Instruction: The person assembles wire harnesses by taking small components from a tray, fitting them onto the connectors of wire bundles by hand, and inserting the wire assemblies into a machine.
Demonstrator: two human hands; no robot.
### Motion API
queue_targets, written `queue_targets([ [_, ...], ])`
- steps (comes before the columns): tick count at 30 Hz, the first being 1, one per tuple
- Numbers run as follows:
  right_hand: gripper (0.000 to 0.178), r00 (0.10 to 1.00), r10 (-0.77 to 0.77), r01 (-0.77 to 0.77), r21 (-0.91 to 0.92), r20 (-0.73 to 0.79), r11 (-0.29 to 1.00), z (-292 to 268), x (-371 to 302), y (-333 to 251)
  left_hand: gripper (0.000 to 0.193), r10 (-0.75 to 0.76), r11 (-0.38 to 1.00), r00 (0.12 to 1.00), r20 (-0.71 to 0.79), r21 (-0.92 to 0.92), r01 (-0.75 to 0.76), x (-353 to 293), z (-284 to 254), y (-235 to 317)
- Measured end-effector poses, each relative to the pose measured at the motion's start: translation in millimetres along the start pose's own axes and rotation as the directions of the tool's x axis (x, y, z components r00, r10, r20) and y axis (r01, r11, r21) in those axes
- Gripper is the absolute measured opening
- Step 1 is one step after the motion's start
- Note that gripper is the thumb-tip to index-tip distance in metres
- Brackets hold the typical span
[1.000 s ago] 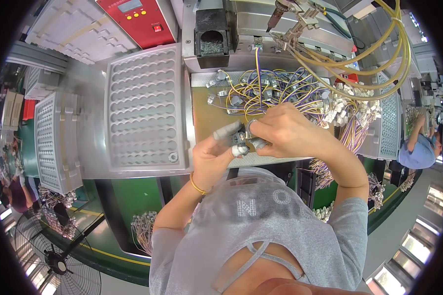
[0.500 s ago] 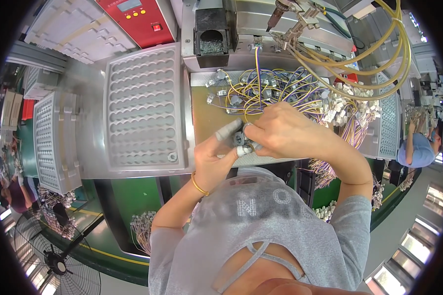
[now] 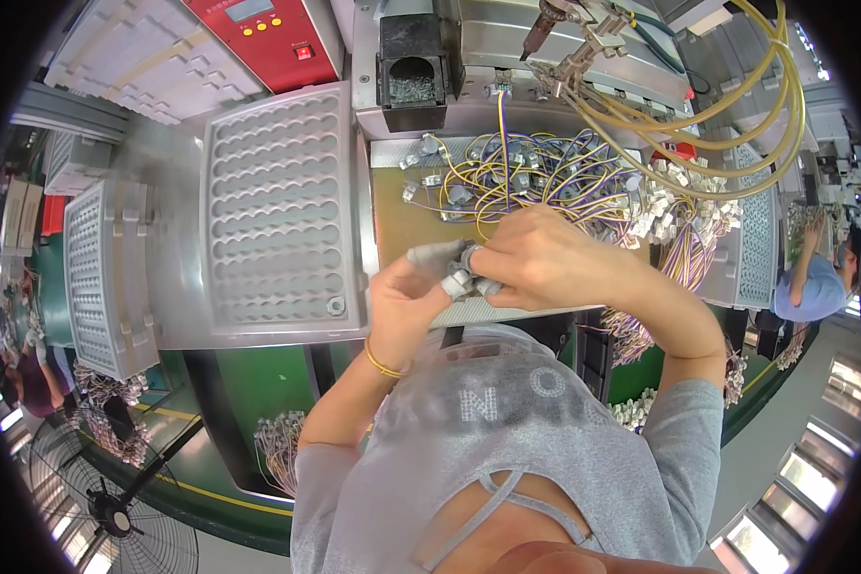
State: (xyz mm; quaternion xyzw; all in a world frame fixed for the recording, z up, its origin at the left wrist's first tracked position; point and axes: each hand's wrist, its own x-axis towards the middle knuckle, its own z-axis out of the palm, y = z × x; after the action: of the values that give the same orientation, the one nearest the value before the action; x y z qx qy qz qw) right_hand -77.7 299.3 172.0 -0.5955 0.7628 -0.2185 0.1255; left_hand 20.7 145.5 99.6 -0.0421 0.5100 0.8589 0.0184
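Both of my hands meet over the front of the work mat and pinch a small round grey part (image 3: 468,257) from either side. White and grey covers sit on several fingertips. The thumb and forefinger of my left hand (image 3: 409,295) close on its left side; my right hand (image 3: 543,260) grips from the right, fingers curled. Much of the part lies hidden between the fingers. Just beyond them spreads a tangled heap of yellow and purple wires (image 3: 545,172) with small round grey parts and white plugs among them.
On the left lies a grey tray (image 3: 277,210) with rows of round pockets and one part in its near right corner. A black box (image 3: 412,77), a metal fixture (image 3: 584,62) with yellow tubes (image 3: 784,115), and a red device (image 3: 277,38) stand behind. White connectors (image 3: 674,206) bunch at the right.
My left hand has shifted slightly left and down, its forefinger bending in closer to the round part. My right hand stays nearly in place, still gripping.
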Motion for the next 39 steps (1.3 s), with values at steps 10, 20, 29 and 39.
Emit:
queue_targets([
  [10,0.03,0.762,0.451,-0.173,0.524,-0.466,0.834,50.5,-20.0,-5.2,0.031,-0.132,0.895,0.991,0.034,-0.425,0.134,1.9,-6.3,0.4],
  [20,0.038,0.764,0.595,0.004,0.924,-0.249,0.381,65.3,-13.5,-17.2,0.028,-0.038,0.977,0.999,0.009,-0.211,0.039,-4.5,2.8,-1.9],
  [29,0.029,0.752,0.647,-0.032,0.973,-0.127,0.229,71.1,-13.6,-10.2,0.025,-0.098,0.94,0.995,-0.009,-0.33,0.089,-3.1,5.5,-1.1],
  [39,0.029,0.75,0.648,-0.04,0.969,-0.133,0.245,73.3,-9.3,-5.6,0.025,-0.086,0.967,0.996,-0.029,-0.243,0.076,-2.4,2.3,-4.5],
])
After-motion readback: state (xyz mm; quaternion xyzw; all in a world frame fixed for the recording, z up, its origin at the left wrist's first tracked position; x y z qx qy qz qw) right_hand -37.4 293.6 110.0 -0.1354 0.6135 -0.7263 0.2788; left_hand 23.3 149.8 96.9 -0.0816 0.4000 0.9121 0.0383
